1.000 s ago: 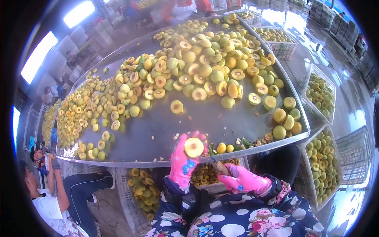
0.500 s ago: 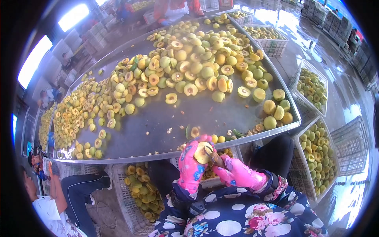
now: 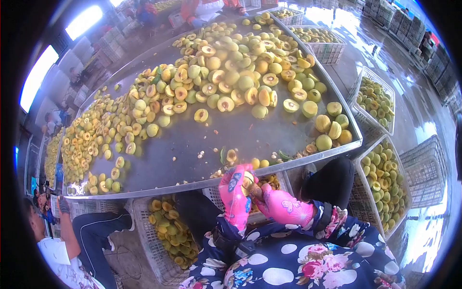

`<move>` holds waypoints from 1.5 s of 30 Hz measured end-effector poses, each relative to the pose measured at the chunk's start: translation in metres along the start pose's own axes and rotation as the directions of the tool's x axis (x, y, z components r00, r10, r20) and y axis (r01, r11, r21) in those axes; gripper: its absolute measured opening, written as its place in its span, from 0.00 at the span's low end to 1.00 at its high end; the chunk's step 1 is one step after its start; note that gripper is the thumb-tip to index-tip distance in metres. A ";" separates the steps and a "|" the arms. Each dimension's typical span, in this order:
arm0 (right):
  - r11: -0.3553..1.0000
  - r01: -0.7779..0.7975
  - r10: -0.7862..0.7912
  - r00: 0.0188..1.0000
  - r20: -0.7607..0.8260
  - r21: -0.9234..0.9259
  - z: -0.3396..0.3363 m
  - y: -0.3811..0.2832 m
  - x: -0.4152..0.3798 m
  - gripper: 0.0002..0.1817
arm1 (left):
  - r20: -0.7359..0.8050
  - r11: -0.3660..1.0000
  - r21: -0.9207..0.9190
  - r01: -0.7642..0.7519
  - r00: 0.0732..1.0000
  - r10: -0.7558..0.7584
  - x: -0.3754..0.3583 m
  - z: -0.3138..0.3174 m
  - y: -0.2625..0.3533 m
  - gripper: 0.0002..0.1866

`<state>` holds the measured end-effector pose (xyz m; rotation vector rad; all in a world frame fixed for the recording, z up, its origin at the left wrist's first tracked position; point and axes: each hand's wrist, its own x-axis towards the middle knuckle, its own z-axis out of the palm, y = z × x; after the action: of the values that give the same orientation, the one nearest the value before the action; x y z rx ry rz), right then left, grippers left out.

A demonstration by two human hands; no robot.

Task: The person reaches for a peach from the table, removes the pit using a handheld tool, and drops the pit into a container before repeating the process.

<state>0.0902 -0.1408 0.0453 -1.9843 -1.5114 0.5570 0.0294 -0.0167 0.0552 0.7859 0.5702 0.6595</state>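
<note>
Left hand (image 3: 234, 198): grip closed on cut fruit (image 3: 247, 181), lower centre.
Right hand (image 3: 289, 208): grip around tool handle (image 3: 257, 193), against fruit.
Tabletop (image 3: 187, 147): fruit halves (image 3: 225, 104), some stones inside, upper centre.

Fruit-sorting floor in a busy processing shed

This is an industrial fruit-processing workshop. A large metal-edged table (image 3: 192, 149) carries a broad spread of whole and halved yellow-green fruit (image 3: 231, 67), with loose pits (image 3: 201, 154) on its surface. Slatted plastic crates full of fruit, such as the crate (image 3: 385, 185) at the right, stand on a wet, shiny concrete floor (image 3: 409, 91), and stacked crates (image 3: 399, 24) line the far side. A seated person in a white top (image 3: 60, 260) is at the left, and others are across the table. Bright windows (image 3: 38, 77) light the big, hall-like room.
</note>
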 end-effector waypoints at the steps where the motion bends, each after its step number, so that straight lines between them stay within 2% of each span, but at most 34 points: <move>1: 0.999 -0.044 0.044 0.998 0.041 0.000 0.001 0.003 0.001 0.15 | 0.000 1.000 0.023 -0.014 1.000 0.014 0.003 -0.003 -0.004 0.10; 4: 0.960 -0.134 0.128 0.991 0.043 0.245 -0.006 -0.004 0.006 0.16 | -0.028 0.999 0.021 -0.038 0.999 0.038 0.010 -0.008 -0.012 0.09; 6: 0.981 -0.020 0.012 0.999 0.044 0.195 0.011 0.008 0.011 0.13 | -0.057 0.999 0.031 -0.020 0.998 0.022 0.011 -0.010 -0.013 0.09; 8: 0.982 -0.060 0.048 0.996 0.075 0.179 0.023 0.015 0.008 0.11 | -0.091 0.999 0.053 -0.007 0.996 0.011 0.011 -0.013 -0.014 0.09; 10: 0.951 -0.247 0.227 0.966 0.127 0.185 0.008 -0.001 0.012 0.11 | -0.123 0.996 0.084 -0.005 0.992 0.015 0.012 -0.016 -0.016 0.09; 13: 0.989 -0.102 0.094 0.993 0.072 0.110 0.008 0.004 0.015 0.10 | -0.105 0.996 0.090 -0.021 0.994 0.031 0.016 -0.025 -0.021 0.09; 15: 1.000 0.004 -0.003 0.997 0.080 -0.018 0.016 0.012 0.018 0.10 | -0.114 0.995 0.095 -0.035 0.992 0.045 0.019 -0.027 -0.021 0.09; 17: 0.999 0.009 -0.011 0.999 0.050 0.036 0.023 0.015 0.020 0.11 | -0.123 0.995 0.088 -0.047 0.991 0.058 0.021 -0.029 -0.020 0.09; 19: 0.961 -0.076 0.083 0.996 -0.014 0.266 0.022 0.007 0.026 0.12 | -0.126 0.996 0.065 -0.064 0.989 0.071 0.025 -0.028 -0.018 0.09; 22: 0.951 -0.230 0.207 0.970 0.129 0.206 0.022 0.009 0.028 0.15 | -0.147 0.996 0.083 -0.043 0.988 0.055 0.026 -0.030 -0.019 0.09; 24: 0.990 -0.126 0.136 0.974 0.183 -0.067 0.023 0.013 0.029 0.13 | -0.170 0.987 0.140 -0.078 0.980 0.101 0.023 -0.027 -0.016 0.08; 26: 0.967 -0.215 0.193 0.969 0.153 0.139 0.025 0.016 0.031 0.07 | -0.208 0.982 0.181 -0.060 0.973 0.097 0.024 -0.023 -0.014 0.08; 28: 0.932 -0.222 0.176 0.969 0.176 0.288 0.062 0.041 0.032 0.07 | -0.170 0.991 0.127 -0.041 0.983 0.062 0.024 -0.028 -0.013 0.09; 31: 0.980 -0.067 0.060 0.997 0.040 0.188 0.065 0.032 0.038 0.08 | -0.191 0.996 0.059 -0.066 0.979 0.076 0.025 -0.025 -0.013 0.09; 33: 0.968 -0.104 0.106 0.994 0.003 0.226 0.055 0.017 0.035 0.09 | -0.194 0.997 0.038 -0.073 0.978 0.079 0.023 -0.025 -0.012 0.09; 34: 1.000 -0.013 0.013 1.000 0.028 -0.001 0.061 0.029 0.034 0.09 | -0.179 0.996 0.048 -0.071 0.981 0.078 0.022 -0.025 -0.010 0.08; 35: 0.971 0.090 -0.081 0.995 0.052 -0.223 0.068 0.041 0.034 0.09 | -0.162 0.996 0.059 -0.068 0.984 0.077 0.020 -0.026 -0.010 0.08; 39: 0.791 0.179 -0.228 0.974 -0.011 -0.586 0.077 0.051 0.034 0.09 | -0.137 0.993 0.038 -0.109 0.984 0.113 0.020 -0.029 -0.013 0.09; 41: 0.893 0.156 -0.194 0.980 -0.047 -0.422 0.067 0.037 0.035 0.09 | -0.130 0.995 0.019 -0.099 0.986 0.101 0.022 -0.033 -0.013 0.09; 42: 0.983 0.100 -0.114 0.990 -0.081 -0.152 0.049 0.016 0.035 0.12 | -0.129 0.996 0.012 -0.089 0.988 0.090 0.022 -0.033 -0.013 0.09; 43: 1.000 0.024 -0.023 0.999 -0.048 0.012 0.050 0.013 0.035 0.15 | -0.135 0.995 0.023 -0.097 0.986 0.099 0.020 -0.030 -0.012 0.09; 45: 0.933 -0.155 0.158 0.987 0.018 0.324 0.051 0.005 0.036 0.21 | -0.145 0.992 0.054 -0.110 0.982 0.117 0.014 -0.022 -0.003 0.09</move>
<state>0.0714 -0.0973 0.0046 -1.8518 -1.1726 0.8082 0.0247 0.0016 0.0367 0.8211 0.6816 0.8168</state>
